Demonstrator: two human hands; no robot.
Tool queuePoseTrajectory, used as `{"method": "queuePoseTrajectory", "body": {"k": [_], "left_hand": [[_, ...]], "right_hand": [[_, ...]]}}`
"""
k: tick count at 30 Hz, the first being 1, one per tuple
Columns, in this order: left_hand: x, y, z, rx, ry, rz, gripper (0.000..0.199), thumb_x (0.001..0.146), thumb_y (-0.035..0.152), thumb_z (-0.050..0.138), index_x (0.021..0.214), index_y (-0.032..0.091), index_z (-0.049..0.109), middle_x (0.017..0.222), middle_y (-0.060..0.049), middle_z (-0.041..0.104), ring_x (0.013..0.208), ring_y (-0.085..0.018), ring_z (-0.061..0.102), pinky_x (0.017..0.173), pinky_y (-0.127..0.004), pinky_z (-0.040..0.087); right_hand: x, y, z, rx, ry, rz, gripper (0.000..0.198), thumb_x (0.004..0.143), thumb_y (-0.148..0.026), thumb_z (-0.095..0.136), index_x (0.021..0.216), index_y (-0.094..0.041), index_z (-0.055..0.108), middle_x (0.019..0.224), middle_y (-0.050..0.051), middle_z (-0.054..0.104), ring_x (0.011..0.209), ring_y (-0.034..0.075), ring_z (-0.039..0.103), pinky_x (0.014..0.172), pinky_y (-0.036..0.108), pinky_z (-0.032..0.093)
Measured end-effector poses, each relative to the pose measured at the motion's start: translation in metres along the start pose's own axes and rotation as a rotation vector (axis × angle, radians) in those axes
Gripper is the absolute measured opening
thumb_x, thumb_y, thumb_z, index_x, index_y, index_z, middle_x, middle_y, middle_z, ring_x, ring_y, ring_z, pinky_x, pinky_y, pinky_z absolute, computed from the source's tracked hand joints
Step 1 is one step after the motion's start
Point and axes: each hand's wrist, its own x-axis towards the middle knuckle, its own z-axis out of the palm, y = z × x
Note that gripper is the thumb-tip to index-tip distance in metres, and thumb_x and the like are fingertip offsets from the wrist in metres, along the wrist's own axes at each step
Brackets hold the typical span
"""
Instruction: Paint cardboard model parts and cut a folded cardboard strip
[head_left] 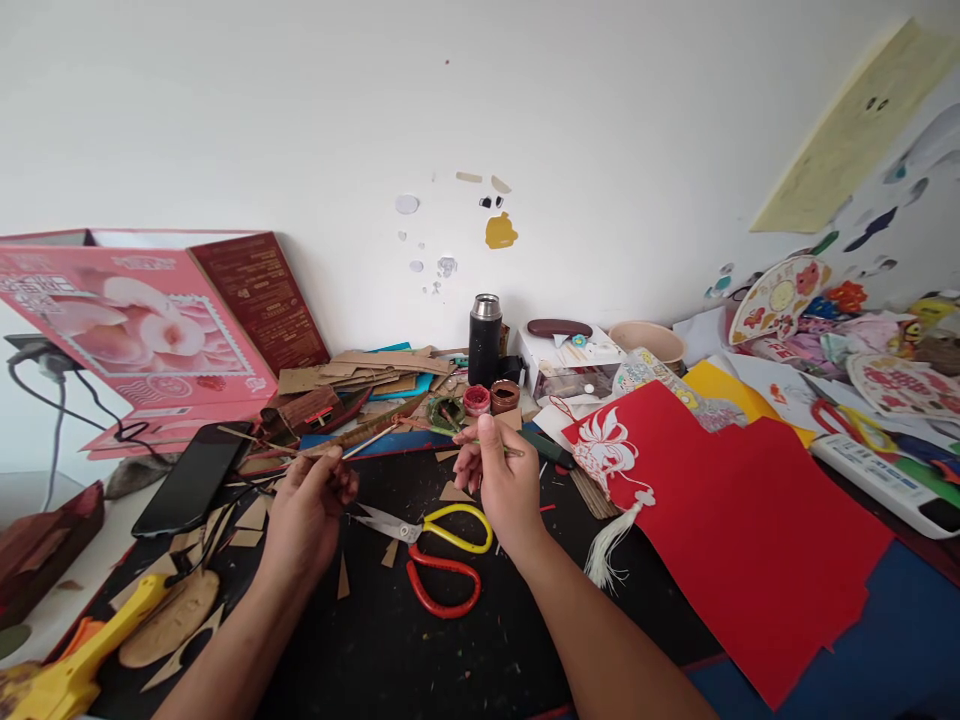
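My left hand [311, 505] is closed, its fingers pinched round a thin pale stick [371, 440] that points up and to the right. My right hand [504, 480] is closed with the thumb up, holding a slim green-handled tool [442, 432] that looks like a paintbrush. Between and below the hands, scissors [412, 535] with one yellow and one red handle lie partly open on the black mat [420, 660]. Just beyond my right hand stand a jar of red paint [476, 400] and a jar of brown paint [505, 396].
Cardboard strips [367, 368] are piled at the back, near a black flask [485, 340]. A phone [195, 480], a yellow glue gun [112, 640] and cardboard scraps lie left. Red paper [750, 530] and a white tassel [607, 550] lie right. A pink box [150, 330] stands back left.
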Motion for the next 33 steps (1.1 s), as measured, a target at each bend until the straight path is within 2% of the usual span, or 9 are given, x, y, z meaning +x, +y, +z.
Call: {"method": "queuePoseTrajectory", "body": {"k": [10, 19, 33], "left_hand": [[0.0008, -0.0015, -0.0004, 0.024, -0.015, 0.012, 0.042, 0.071, 0.036, 0.093, 0.069, 0.022, 0.053, 0.063, 0.006, 0.051, 0.057, -0.011, 0.049, 0.048, -0.024, 0.038], [0.0004, 0.0019, 0.0013, 0.004, 0.016, -0.007, 0.042, 0.065, 0.036, 0.096, 0.069, 0.021, 0.056, 0.063, 0.005, 0.051, 0.058, -0.011, 0.048, 0.048, -0.024, 0.039], [0.0001, 0.0000, 0.0002, 0.030, -0.023, 0.022, 0.041, 0.069, 0.038, 0.094, 0.068, 0.021, 0.056, 0.063, 0.006, 0.049, 0.058, -0.011, 0.048, 0.049, -0.024, 0.039]], "right_hand": [[-0.0069, 0.0002, 0.0040, 0.002, -0.083, 0.020, 0.066, 0.092, -0.082, 0.060, 0.082, -0.017, 0.071, 0.058, 0.001, 0.064, 0.041, 0.011, 0.061, 0.037, 0.019, 0.039], [0.0003, -0.0018, -0.0012, 0.008, 0.004, -0.004, 0.064, 0.093, -0.079, 0.061, 0.081, -0.017, 0.070, 0.057, 0.000, 0.064, 0.040, 0.011, 0.060, 0.037, 0.019, 0.037], [-0.0024, 0.0005, 0.0007, 0.026, -0.040, 0.016, 0.065, 0.092, -0.081, 0.061, 0.082, -0.017, 0.071, 0.057, 0.000, 0.064, 0.040, 0.012, 0.061, 0.036, 0.019, 0.037]]}}
